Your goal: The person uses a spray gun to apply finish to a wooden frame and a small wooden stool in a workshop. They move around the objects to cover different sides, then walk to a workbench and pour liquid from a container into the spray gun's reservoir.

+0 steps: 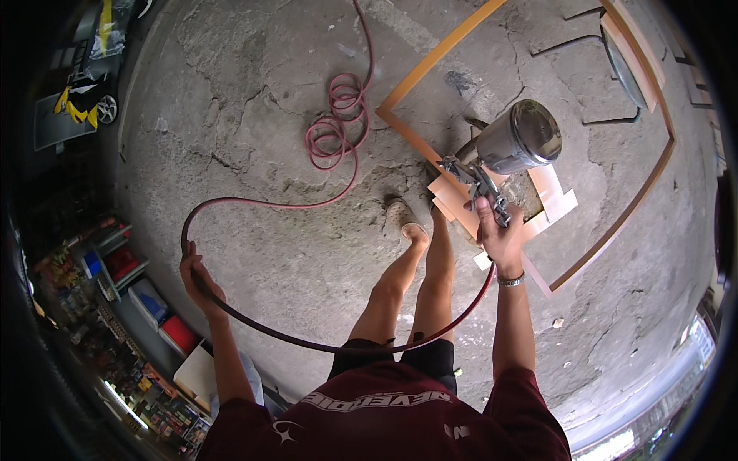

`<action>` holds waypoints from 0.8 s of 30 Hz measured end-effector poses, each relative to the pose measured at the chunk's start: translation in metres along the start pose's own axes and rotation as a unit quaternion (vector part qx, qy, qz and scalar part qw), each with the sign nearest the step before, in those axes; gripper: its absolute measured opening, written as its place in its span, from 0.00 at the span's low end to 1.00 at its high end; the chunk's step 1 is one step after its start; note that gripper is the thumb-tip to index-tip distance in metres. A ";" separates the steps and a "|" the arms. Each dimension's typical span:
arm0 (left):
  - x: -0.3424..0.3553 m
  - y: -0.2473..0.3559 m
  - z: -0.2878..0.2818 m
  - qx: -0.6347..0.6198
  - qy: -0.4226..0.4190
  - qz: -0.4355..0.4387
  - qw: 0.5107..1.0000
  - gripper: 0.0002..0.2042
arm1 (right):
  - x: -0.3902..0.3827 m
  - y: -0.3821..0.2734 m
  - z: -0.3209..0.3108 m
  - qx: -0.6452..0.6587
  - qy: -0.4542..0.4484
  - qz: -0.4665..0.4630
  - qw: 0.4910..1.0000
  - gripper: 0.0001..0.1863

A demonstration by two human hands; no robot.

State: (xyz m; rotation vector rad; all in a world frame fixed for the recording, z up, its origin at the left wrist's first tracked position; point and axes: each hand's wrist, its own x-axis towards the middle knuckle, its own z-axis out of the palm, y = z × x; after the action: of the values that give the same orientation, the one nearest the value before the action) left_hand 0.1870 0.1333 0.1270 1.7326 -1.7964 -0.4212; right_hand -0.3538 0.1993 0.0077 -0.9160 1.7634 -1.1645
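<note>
My right hand [501,237] is wrapped round the handle of a metal spray gun [480,183]. On the gun sits a shiny silver cup [513,142], tilted toward the upper right. A dark red air hose [269,204] runs from below my right hand, sags across my lap and passes through my left hand [201,284], whose fingers are closed round it. Beyond the left hand, the hose continues to loose coils on the floor. Under and around the gun lies an orange-brown frame of thin strips [419,137]; the cup and my hand hide part of what is beneath.
Pale flat pieces [555,201] lie under the frame near my feet. A metal-legged stool [623,69] stands at the far right, by the frame's edge. Shelves with red and blue bins [179,334] line the left side. The concrete floor [246,115] is cracked and uneven.
</note>
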 end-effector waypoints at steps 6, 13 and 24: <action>0.018 0.019 0.012 0.036 -0.010 -0.006 0.999 0.10 | 0.062 0.001 0.005 -0.052 0.030 0.007 0.998 0.25; 0.027 0.024 0.020 0.090 -0.020 0.017 0.996 0.09 | 0.119 -0.003 -0.017 0.006 0.150 0.033 0.988 0.22; 0.055 0.015 0.013 0.082 -0.054 0.011 0.995 0.09 | 0.017 0.016 -0.001 0.078 -0.017 0.104 0.991 0.21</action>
State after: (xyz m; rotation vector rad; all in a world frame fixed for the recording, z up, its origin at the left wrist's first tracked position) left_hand 0.1693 0.0783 0.1370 1.8287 -1.9731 -0.3731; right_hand -0.3634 0.1896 -0.0112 -0.6392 1.6696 -1.1248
